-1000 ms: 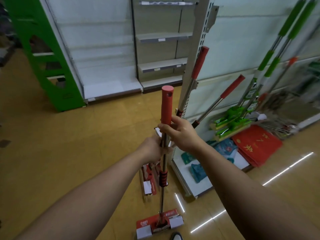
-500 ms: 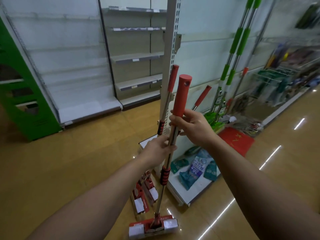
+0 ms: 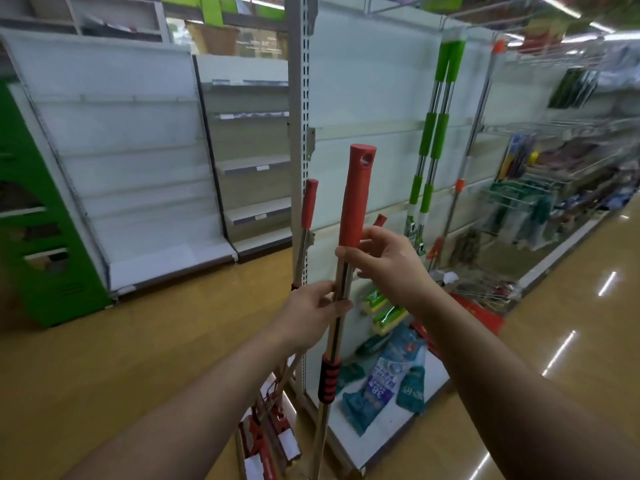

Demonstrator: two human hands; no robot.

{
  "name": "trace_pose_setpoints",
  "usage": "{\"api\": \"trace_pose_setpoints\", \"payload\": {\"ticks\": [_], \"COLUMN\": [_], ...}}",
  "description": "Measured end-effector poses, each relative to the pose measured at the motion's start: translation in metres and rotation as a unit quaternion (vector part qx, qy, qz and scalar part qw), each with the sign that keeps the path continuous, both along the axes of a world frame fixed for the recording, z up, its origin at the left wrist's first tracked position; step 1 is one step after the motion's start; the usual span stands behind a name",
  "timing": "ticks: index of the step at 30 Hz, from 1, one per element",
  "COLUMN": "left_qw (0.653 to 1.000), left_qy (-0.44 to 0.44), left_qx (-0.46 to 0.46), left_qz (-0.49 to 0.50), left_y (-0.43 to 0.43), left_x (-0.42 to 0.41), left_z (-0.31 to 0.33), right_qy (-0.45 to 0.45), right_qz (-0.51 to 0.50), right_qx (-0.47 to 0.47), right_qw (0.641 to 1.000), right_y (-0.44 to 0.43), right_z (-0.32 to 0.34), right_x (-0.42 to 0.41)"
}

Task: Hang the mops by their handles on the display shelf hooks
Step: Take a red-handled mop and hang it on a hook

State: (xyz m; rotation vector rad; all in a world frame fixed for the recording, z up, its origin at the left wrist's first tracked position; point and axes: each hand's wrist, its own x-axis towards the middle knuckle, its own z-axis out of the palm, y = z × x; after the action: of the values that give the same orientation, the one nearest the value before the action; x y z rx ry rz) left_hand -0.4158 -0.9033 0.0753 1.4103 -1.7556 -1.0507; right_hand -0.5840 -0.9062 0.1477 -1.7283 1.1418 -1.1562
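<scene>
Red-gripped steel mop [image 3: 346, 258] upright in both hands, short of the hooks.
I have my left hand [image 3: 311, 306] clenched on the shaft and my right hand [image 3: 384, 261] pinching it under the red grip; the long axis runs nearly vertical, hanging hole topmost, white display shelf panel [image 3: 367, 98] beyond, right hand nearer.

White back panel [image 3: 367, 81] open above the held mop [image 3: 355, 202]; green-handled mops [image 3: 437, 133] block right, shelf upright [image 3: 300, 98] blocks left.
</scene>
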Motion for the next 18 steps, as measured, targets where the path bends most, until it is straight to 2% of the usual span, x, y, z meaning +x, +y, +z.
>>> {"api": "trace_pose_setpoints", "payload": {"ticks": [18], "left_qw": [0.996], "left_qy": [0.003], "left_qx": [-0.056], "left_qz": [0.069], "left_y": [-0.009], "left_x": [-0.132], "left_z": [0.075], "right_qy": [-0.014], "right_qz": [0.108], "right_qx": [-0.055], "right_qw": [0.993], "right_y": [-0.061], "right_z": [0.062], "right_x": [-0.130]}}
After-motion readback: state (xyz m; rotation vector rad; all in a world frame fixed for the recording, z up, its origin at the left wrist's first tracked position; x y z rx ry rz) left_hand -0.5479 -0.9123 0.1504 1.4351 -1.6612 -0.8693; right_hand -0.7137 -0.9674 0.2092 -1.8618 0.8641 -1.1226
